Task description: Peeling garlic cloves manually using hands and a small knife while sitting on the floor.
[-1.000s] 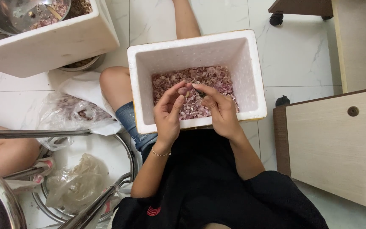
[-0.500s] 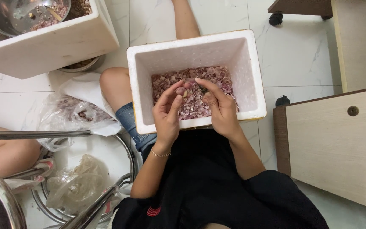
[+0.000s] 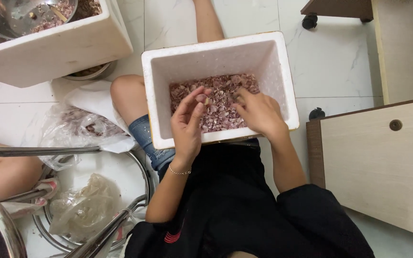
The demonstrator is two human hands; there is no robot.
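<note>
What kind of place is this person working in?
Probably a home or small kitchen floor used for food prep. The person sits on pale marble-look floor tiles, both hands in a white foam box of purplish peelings, with a steel bowl nearby.

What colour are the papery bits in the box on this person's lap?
Pinkish purple with pale flecks, seen in the head view: the peelings fill the white foam box.
</note>
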